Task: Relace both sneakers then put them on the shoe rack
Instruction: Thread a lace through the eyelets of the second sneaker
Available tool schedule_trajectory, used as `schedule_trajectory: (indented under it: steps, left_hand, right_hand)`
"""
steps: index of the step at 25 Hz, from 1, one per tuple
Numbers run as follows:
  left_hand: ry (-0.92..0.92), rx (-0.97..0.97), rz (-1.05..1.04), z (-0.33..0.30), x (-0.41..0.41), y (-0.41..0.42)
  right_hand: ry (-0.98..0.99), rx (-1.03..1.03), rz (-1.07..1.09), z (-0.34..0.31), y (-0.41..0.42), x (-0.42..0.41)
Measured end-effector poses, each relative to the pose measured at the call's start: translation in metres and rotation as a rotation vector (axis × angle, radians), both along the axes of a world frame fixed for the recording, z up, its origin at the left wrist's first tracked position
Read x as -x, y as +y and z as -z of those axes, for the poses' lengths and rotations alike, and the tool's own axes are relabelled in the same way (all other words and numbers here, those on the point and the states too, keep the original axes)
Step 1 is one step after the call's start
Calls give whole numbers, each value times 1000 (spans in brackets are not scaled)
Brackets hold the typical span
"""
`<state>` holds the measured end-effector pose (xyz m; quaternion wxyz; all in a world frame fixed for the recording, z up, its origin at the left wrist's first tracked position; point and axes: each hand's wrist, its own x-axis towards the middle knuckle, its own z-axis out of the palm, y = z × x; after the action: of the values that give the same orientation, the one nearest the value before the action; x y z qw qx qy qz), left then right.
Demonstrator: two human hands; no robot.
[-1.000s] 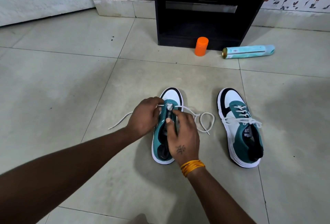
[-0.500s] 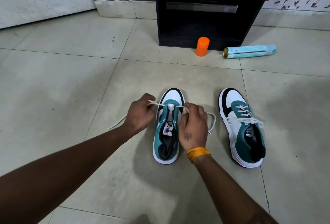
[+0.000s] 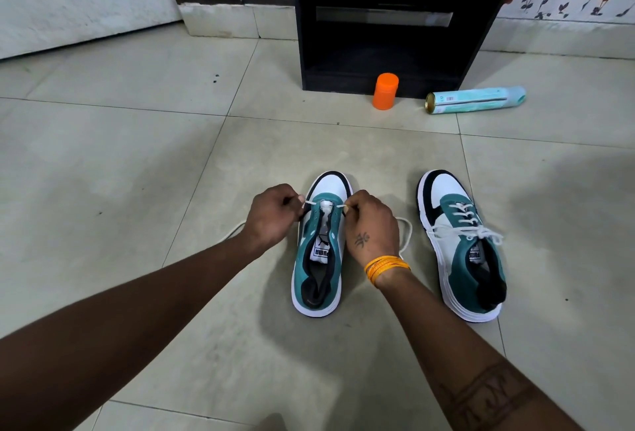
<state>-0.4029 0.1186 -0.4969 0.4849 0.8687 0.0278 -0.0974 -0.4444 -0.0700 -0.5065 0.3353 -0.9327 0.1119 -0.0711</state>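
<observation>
Head view is showing glossy pale square floor tiles [image 3: 137, 156], with a black wooden shoe rack [image 3: 378, 52] standing against the wall. I am pinching the white woven lace [image 3: 309, 203] in my left hand [image 3: 269, 219] and my right hand [image 3: 369, 224], both closed on it, over the teal-and-white leather sneaker [image 3: 318, 279]. Its laced twin sneaker [image 3: 460, 252] is sitting to the right. An orange plastic cap [image 3: 385, 90] and a pale-blue metal spray can [image 3: 476, 100] are lying near the rack.
</observation>
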Motion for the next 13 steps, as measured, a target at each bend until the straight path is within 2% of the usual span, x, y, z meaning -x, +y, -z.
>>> schedule_trajectory:
  steps: [5,9,13]
  left_hand:
    - [42,50,11,-34,-7,-1]
    - [113,104,65,-81,-20,-16]
    - [128,244,59,-128,-28,-28]
  right_hand:
    - [82,-244,99,-21,-8,-1]
    - [28,-343,67,-57,-3,-9]
    - [0,-435,26,-101,-2,-21]
